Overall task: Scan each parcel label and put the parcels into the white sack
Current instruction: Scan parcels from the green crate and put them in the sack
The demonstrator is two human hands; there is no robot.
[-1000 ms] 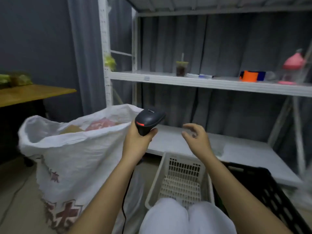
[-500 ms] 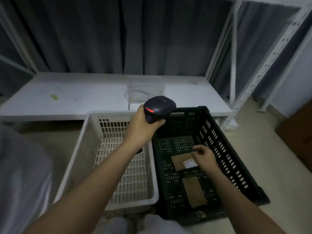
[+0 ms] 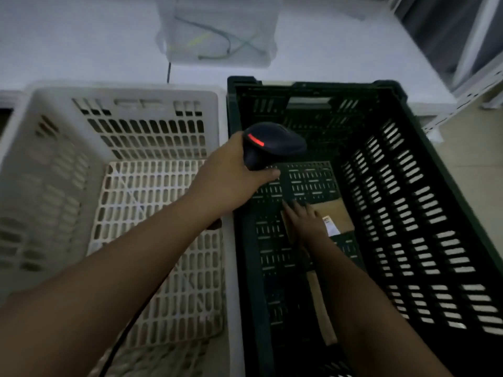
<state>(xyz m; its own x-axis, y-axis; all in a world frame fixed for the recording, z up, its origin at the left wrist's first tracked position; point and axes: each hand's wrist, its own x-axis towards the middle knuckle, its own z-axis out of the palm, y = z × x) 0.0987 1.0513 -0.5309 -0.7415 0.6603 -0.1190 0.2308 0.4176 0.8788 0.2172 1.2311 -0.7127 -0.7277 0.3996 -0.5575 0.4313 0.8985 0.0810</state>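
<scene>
Left grip wraps the scanner above the black crate; right grip, fingers flat, presses a brown parcel on the crate floor, unscanned, a second parcel nearby, sack unseen.

left hand: bare | right hand: bare | forearms: unsleeved

White basket beside black crate.
</scene>
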